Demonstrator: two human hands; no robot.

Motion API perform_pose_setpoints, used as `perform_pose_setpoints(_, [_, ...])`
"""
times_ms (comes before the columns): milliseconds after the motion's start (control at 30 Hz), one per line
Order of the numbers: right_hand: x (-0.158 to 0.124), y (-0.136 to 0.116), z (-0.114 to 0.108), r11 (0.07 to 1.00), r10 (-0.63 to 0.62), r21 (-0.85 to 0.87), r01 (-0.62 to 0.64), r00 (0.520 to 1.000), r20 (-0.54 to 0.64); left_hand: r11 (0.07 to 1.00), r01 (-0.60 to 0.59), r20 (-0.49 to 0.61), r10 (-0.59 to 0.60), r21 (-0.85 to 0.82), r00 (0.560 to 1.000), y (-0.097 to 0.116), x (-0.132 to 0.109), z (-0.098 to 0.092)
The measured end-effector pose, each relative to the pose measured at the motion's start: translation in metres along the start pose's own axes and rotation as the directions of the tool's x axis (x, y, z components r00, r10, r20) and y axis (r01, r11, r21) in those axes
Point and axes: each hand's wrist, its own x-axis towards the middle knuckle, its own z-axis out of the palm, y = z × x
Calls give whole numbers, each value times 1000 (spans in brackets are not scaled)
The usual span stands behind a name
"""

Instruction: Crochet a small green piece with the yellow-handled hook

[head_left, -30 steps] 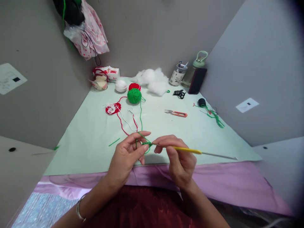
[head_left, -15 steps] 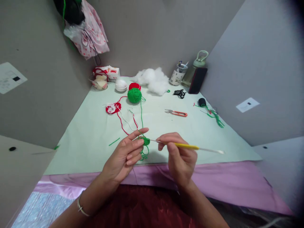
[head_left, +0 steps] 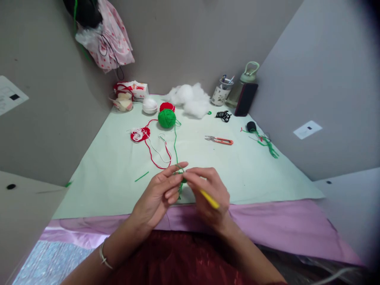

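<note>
My left hand (head_left: 158, 192) pinches a small green crochet piece (head_left: 183, 180), mostly covered by fingers. Green yarn (head_left: 175, 144) passes over its raised index finger and runs back to the green yarn ball (head_left: 166, 118). In my right hand (head_left: 211, 194) is a crochet hook with a yellow handle (head_left: 210, 199); its tip is hidden at the crochet piece, where both hands meet. A loose green tail hangs below them. Beyond the hands lie a red crocheted piece with white strands (head_left: 140, 134) and loops of red and white yarn (head_left: 162, 152).
Orange thread snips (head_left: 219, 140) lie right of centre. Behind are white stuffing (head_left: 190, 101), a red yarn ball (head_left: 168, 107), a white yarn ball (head_left: 149, 106), a black claw clip (head_left: 223, 115), a pen cup (head_left: 221, 93), a phone (head_left: 246, 99) and a bottle (head_left: 242, 85). Grey panels enclose the table.
My right hand has moved left to meet the left hand. The hook has swung from nearly level to pointing toward me, its tip now hidden. The view has shifted slightly.
</note>
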Motion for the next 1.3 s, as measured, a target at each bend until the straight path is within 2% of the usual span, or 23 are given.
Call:
perform_pose_setpoints(33, [2, 1, -2, 992, 91, 88, -90, 996, -18, 1000, 11, -3, -11, -23, 1000, 1, 1, -1])
perform_pose_setpoints(100, [8, 4, -4, 918, 289, 289, -272, 957, -19, 999, -17, -24, 16, -37, 1000, 3, 0, 0])
perform_pose_setpoints(167, [12, 5, -4, 822, 399, 430, -374, 916, 34, 998, -58, -24, 58, 8, 998, 2, -1, 2])
perform_pose_setpoints(267, [14, 5, -1, 781, 414, 468, -414, 904, 108, 988, -102, 22, 100, 115, 995, -2, -4, 5])
perform_pose_setpoints(400, [11, 5, 1, 772, 434, 472, -426, 896, 100, 975, -145, 15, 145, 166, 989, -4, -5, 5])
perform_pose_setpoints(633, [9, 11, -2, 607, 490, 630, -484, 852, 184, 971, -161, 1, 163, 179, 987, -2, -5, 3])
perform_pose_setpoints(767, [11, 8, -4, 623, 487, 611, -489, 853, 187, 968, -165, 5, 168, 188, 986, 0, -7, 5])
perform_pose_setpoints(900, [8, 2, -8, 754, 417, 501, -425, 899, 134, 950, -199, -13, 208, 240, 978, 0, -7, 5])
perform_pose_setpoints(1000, [7, -2, -11, 896, 254, 350, -273, 962, 100, 915, -248, -7, 264, 317, 965, -4, -6, 0])
perform_pose_setpoints(1067, [9, -5, -13, 961, 118, 238, -142, 986, 115, 886, -278, -4, 301, 370, 954, -7, -6, -5])
perform_pose_setpoints(1200, [9, -4, -13, 998, -40, 61, 31, 988, 146, 852, -319, -6, 353, 415, 936, -13, -6, -10])
perform_pose_setpoints(1300, [3, 1, -9, 981, -134, -123, 153, 980, 149, 895, -294, -7, 314, 336, 949, -12, -7, -5])
